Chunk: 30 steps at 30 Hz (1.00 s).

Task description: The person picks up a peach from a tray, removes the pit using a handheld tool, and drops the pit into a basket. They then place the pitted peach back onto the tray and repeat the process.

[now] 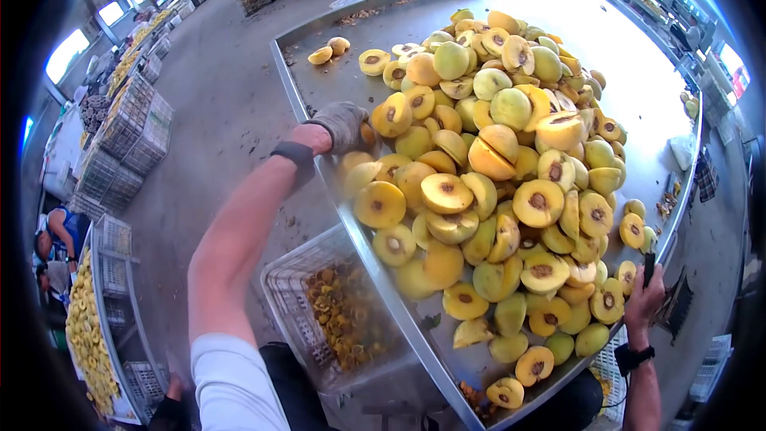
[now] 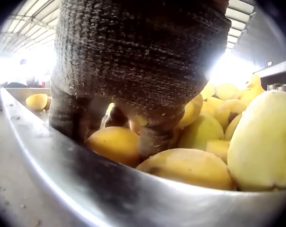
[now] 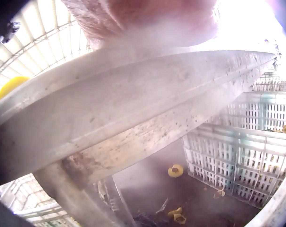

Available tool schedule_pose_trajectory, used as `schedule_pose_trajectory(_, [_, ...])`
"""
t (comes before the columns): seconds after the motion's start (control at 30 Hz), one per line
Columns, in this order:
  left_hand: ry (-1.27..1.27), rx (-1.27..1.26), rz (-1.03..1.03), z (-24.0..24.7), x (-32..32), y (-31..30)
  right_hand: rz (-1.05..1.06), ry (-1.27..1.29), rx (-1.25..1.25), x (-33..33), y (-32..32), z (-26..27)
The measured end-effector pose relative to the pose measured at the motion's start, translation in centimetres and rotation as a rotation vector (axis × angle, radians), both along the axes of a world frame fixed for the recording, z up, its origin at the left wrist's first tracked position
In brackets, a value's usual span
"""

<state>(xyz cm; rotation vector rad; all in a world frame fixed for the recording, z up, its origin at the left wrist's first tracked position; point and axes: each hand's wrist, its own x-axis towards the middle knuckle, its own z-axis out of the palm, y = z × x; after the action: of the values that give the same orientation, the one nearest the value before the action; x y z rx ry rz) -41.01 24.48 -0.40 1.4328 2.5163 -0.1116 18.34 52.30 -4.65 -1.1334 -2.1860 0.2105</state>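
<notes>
A large heap of halved yellow peaches [image 1: 447, 193], many with brown pit hollows showing, covers the metal table [image 1: 319, 88]. My left hand [image 1: 339, 126], in a grey knitted glove, reaches over the table's left rim. In the left wrist view its fingers straddle and hold a yellow peach half [image 2: 115, 144], with other halves close around. At the right rim, my bare right hand [image 1: 645, 299] grips a slim black handle [image 1: 649, 270] that points upward. The right wrist view has only part of this hand [image 3: 152, 21] above the rim; the handle is hidden there.
A plastic crate [image 1: 283, 291] holding peach scraps stands below the left rim. White crates [image 3: 228, 156] stand beyond the right side, with scraps on the floor. Stacked crates [image 1: 132, 128] and another peach-covered table [image 1: 92, 335] are at left, near a person [image 1: 60, 231].
</notes>
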Motion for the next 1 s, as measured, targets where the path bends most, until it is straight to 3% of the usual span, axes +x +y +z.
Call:
schedule_pose_trajectory(0.17, [-0.117, 0.271, 0.108, 2.8, 0.7, -3.3, 0.075, -0.024, 0.126, 0.5, 0.8, -0.4])
schedule_pose_trajectory(0.23, [-0.780, 0.881, 0.407, 4.4, 3.5, -6.5, 0.061, -0.031, 0.099, 0.5, 0.9, -0.5])
schedule_pose_trajectory(0.3, [-1.197, 1.144, 0.276, 4.5, 6.1, -10.0, 0.057, -0.057, 0.154, -0.2, -0.1, 0.6])
schedule_pose_trajectory(0.37, [-1.428, 1.243, 0.186, 4.9, 10.3, -12.6, 0.080, -0.065, 0.165, -0.1, 0.2, 0.5])
schedule_pose_trajectory(0.5, [-1.554, 1.368, 0.164, 4.3, 20.1, -16.2, 0.189, -0.032, 0.198, -0.8, -1.1, 2.3])
schedule_pose_trajectory(0.53, [-1.123, 1.263, 0.049, 4.3, 21.9, -17.2, 0.177, -0.002, 0.147, -1.6, -2.7, 4.0])
schedule_pose_trajectory(0.6, [-1.736, 1.412, 0.290, 3.1, 25.2, -19.1, 0.233, 0.066, 0.135, -3.1, -5.2, 6.5])
schedule_pose_trajectory(0.67, [-1.755, 1.427, 0.298, 2.4, 27.7, -20.9, 0.401, 0.201, 0.028, -5.3, -12.0, 10.8])
schedule_pose_trajectory(0.73, [-1.808, 1.478, 0.309, 3.2, 30.9, -22.1, 0.524, 0.140, -0.228, -6.4, -18.0, 12.8])
schedule_pose_trajectory(0.8, [-1.869, 1.534, 0.363, 1.6, 32.6, -22.4, 0.623, 0.203, -0.578, -7.6, -24.5, 12.6])
schedule_pose_trajectory(0.83, [-1.921, 1.586, 0.412, 0.6, 33.4, -22.6, 0.673, 0.164, -0.553, -7.9, -27.9, 12.2])
schedule_pose_trajectory(0.9, [-1.820, 1.606, 0.393, -0.8, 34.8, -23.0, 0.738, 0.095, -0.632, -8.4, -32.7, 9.8])
schedule_pose_trajectory(0.93, [-1.549, 1.594, 0.374, -1.5, 35.4, -23.0, 0.767, 0.056, -0.784, -8.5, -34.7, 9.2])
schedule_pose_trajectory(0.97, [-1.479, 1.575, 0.377, -1.9, 35.7, -23.1, 0.780, 0.061, -0.877, -8.7, -36.4, 8.5])
schedule_pose_trajectory(1.0, [-1.409, 1.554, 0.382, -2.2, 36.0, -23.3, 0.815, 0.039, -0.828, -8.6, -37.7, 8.3])
